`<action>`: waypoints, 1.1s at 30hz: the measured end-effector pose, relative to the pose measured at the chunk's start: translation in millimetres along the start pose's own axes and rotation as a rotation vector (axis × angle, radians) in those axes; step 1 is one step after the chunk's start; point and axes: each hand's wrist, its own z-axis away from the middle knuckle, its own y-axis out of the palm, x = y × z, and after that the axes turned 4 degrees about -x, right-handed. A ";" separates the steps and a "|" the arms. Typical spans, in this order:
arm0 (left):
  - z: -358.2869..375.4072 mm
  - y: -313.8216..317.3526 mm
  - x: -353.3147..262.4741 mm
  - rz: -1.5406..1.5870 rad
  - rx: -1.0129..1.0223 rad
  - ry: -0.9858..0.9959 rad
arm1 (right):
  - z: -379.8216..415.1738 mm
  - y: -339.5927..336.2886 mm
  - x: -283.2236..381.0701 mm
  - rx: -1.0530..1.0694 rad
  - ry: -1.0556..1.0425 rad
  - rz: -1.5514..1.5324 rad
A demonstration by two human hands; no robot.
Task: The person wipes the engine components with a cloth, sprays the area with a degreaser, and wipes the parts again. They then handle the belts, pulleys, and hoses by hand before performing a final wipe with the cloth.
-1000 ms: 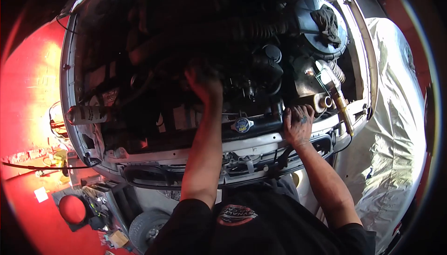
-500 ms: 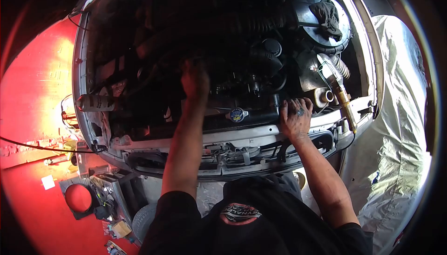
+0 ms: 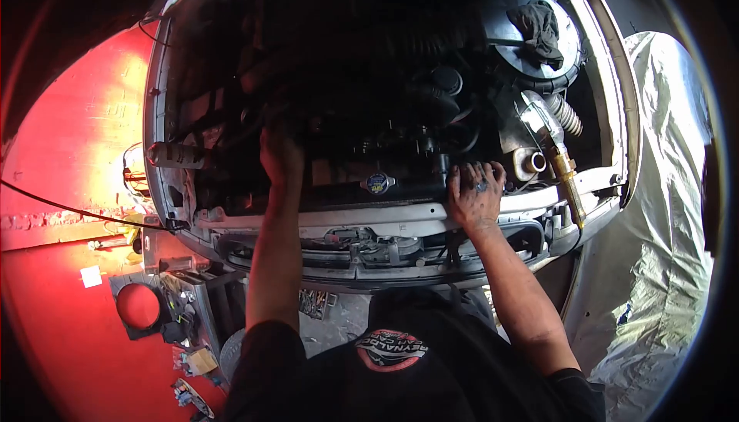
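My left hand (image 3: 282, 152) reaches down into the dark left half of the engine bay, behind the radiator. Deep shadow hides its fingers, so what they touch cannot be made out. My right hand (image 3: 476, 193) lies over the top of the radiator (image 3: 419, 192), at its right end beside a hose, fingers spread and holding nothing. Between the two hands sits the radiator cap (image 3: 377, 183) with its blue and yellow label. A lit work lamp (image 3: 550, 129) with an amber handle leans to the right of my right hand.
A dark rag (image 3: 537, 31) lies on the round air cleaner housing (image 3: 504, 25). The pale front crossmember (image 3: 369, 219) runs across before me. Silvery sheeting (image 3: 662, 214) hangs at the right. A black cable (image 3: 85, 212) stretches from the left to the car; a fan shroud (image 3: 138, 305) rests below.
My left hand has moved left within the engine bay, away from the radiator cap. My right hand stays on the radiator's top. The view has shifted slightly.
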 end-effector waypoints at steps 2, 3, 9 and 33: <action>33.0 -16.7 6.7 0.069 -0.181 -0.005 | 2.6 0.1 1.5 -0.033 0.010 0.004; 50.8 -20.3 7.6 0.178 -0.214 -0.075 | 4.2 1.1 -0.2 -0.007 0.022 -0.024; 111.0 -44.3 -65.3 0.591 -0.261 -0.099 | -11.3 -30.0 48.3 -0.022 0.004 -0.582; -102.1 139.5 12.0 0.095 0.092 0.762 | -100.2 134.7 136.9 0.058 -0.184 -0.334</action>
